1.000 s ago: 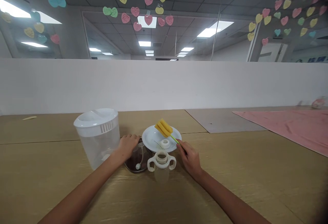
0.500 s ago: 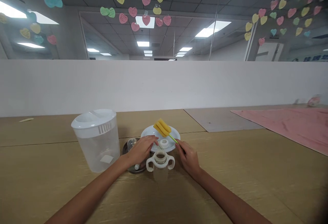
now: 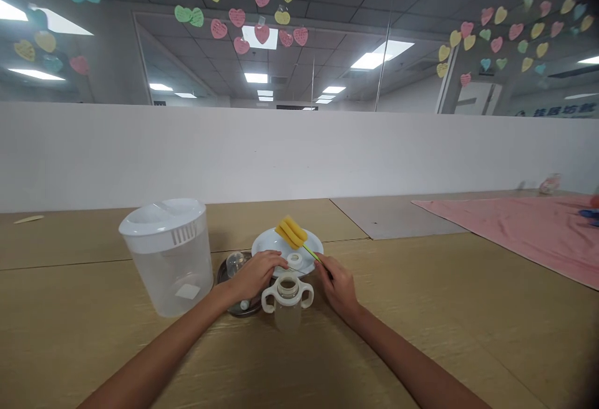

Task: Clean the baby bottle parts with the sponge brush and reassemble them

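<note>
A plain white wall [image 3: 299, 153] runs behind your brown tabletop [image 3: 421, 309], with glass panes dotted with heart-shaped notes above it. The yellow sponge brush [image 3: 291, 233] is tilted over the white plate [image 3: 312, 245], its sponge head up and to the left. Your right hand [image 3: 337, 284] has its fingers closed around the green handle [image 3: 311, 251]. Your left hand [image 3: 256, 273] reaches over the plate's near-left edge, fingers bent and bunched; a thin wire-like piece [image 3: 298, 270] shows at its fingertips, but at this size you can't be sure it is pinched. A white ring [image 3: 294, 261] sits on the plate. Nearest you, the two-handled bottle [image 3: 287, 310] stands upright and uncapped between your hands. Under your left hand lies a dark round tray [image 3: 221, 279] bearing a clear dome-shaped cover [image 3: 235, 262]. Left of that stands a translucent bucket [image 3: 163, 268] with a white lid [image 3: 161, 216]. Far right, a pink cloth [image 3: 524, 228] is spread out.
</note>
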`<state>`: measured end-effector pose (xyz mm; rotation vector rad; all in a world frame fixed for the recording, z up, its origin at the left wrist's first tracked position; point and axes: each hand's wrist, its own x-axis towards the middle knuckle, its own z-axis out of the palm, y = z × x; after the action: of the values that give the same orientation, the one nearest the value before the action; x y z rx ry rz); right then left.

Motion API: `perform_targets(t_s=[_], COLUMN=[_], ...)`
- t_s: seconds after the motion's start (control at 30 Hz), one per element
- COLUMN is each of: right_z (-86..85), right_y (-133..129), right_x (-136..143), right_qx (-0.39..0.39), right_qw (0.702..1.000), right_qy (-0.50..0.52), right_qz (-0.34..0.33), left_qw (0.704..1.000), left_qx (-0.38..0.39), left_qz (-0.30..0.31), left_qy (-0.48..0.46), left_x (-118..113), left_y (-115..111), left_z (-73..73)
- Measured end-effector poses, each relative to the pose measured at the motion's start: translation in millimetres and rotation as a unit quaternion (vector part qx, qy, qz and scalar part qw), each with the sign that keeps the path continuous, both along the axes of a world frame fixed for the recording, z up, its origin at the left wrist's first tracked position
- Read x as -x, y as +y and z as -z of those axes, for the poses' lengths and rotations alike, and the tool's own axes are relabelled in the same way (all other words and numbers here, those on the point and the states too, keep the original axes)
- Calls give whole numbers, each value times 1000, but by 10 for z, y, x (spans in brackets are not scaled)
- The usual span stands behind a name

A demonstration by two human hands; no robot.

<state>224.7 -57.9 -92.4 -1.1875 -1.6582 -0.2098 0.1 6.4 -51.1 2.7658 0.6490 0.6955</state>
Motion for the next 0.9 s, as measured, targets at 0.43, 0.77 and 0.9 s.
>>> perform_targets(t_s=[0.43, 0.77, 0.9], right_z=[2, 4, 10], right_y=[-4, -13, -9], right_x=[0, 4, -7], right_qx=[-1, -17, -28], right_qw=[1000, 999, 999], right_qy=[-21, -38, -35], right_qz=[6, 2, -1], left_qw=[999, 998, 990], left_qx=[23, -23, -16], left_qz=[21, -44, -89], left_qy=[-8, -35, -111], left_x=[0, -53, -80], left_y=[-8, -141, -152], left_z=[12, -117, -134])
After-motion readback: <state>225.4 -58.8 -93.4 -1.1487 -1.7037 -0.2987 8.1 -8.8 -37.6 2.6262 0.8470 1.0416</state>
